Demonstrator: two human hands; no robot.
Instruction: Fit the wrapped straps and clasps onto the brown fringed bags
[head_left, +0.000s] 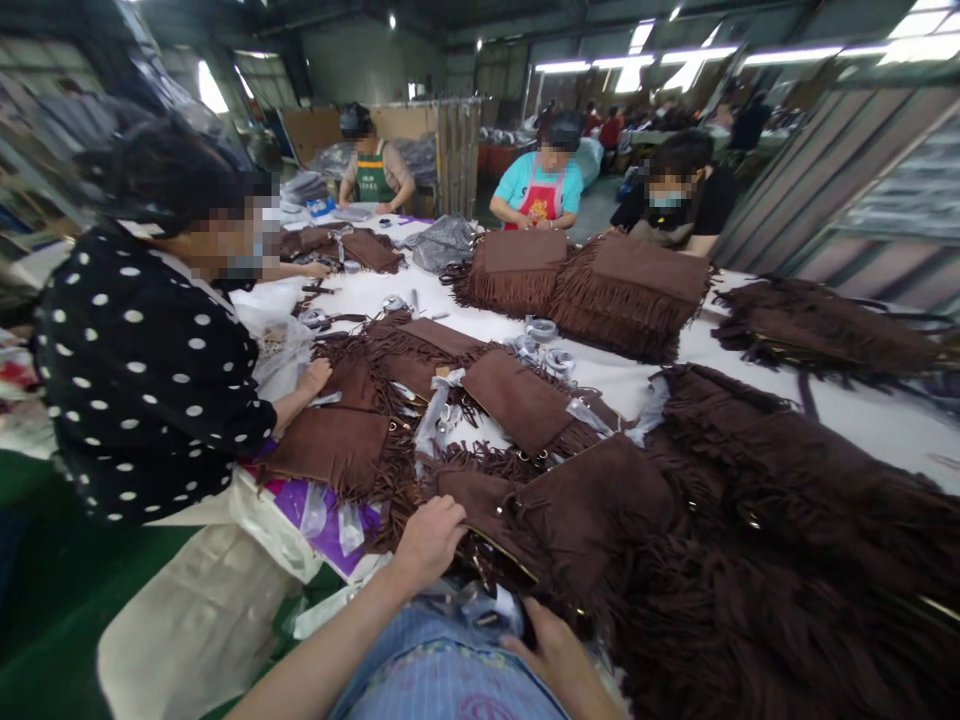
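A dark brown fringed suede bag [480,505] lies at the table's near edge, its zipped mouth facing me. My left hand [431,540] has its fingers curled over the bag's left edge. Close to my body, my right hand [555,645] is closed around the side of a dark, plastic-wrapped bundle [491,608] at the bag's opening; some of its fingers are hidden. Behind this bag lies another bag flap [600,495], with long fringe hanging down on the right.
More fringed bags [517,395] cover the white table [431,290], with a large pile [787,560] at right. Coiled wrapped straps [540,328] lie mid-table. A person in a polka-dot top [150,370] works close on my left. Several other people stand across the table.
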